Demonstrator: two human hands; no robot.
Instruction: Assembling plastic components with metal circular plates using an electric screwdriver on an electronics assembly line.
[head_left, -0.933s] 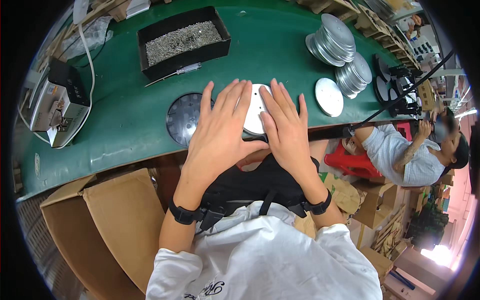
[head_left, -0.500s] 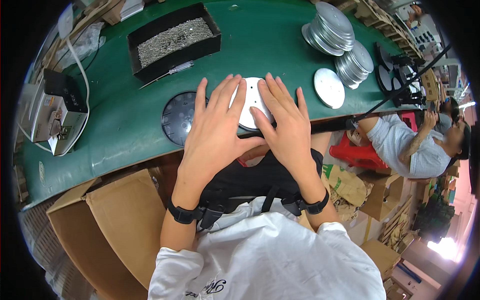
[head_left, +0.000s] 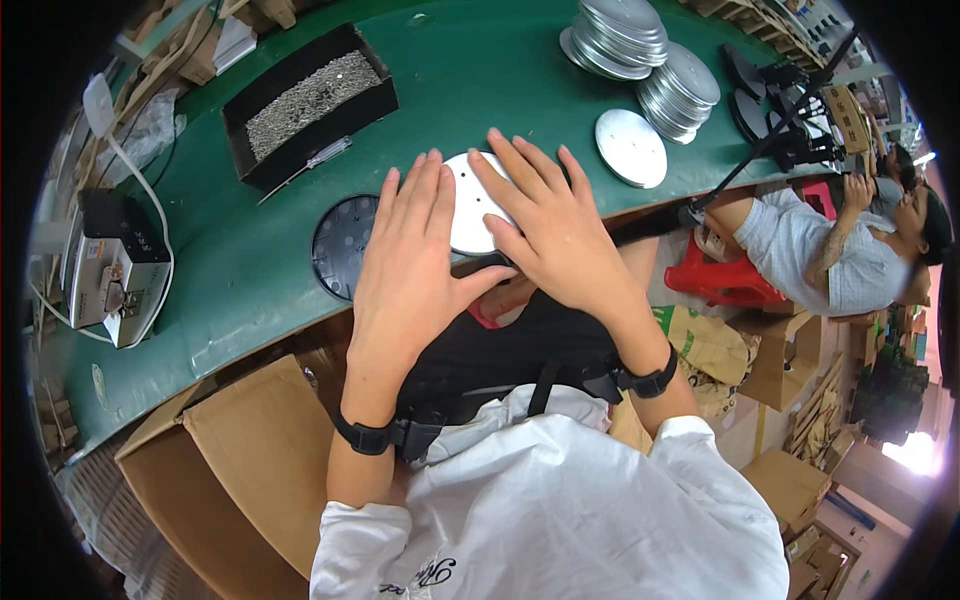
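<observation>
Head view: left hand (head_left: 405, 275) (fingers nearly together) and right hand (head_left: 560, 235) (fingers spread) stayed over white disc (head_left: 465, 222); disc wasn't released.

Free tabletop (head_left: 480, 80) beyond both hands (head_left: 405, 260), black box (head_left: 350, 120) left, disc stacks (head_left: 625, 45) right

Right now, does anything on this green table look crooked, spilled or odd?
The farther stack of silver discs, upper right, looks uneven: its lower discs jut out leftward, though lens distortion may exaggerate this. The small metal pieces lie inside their black box.
</observation>
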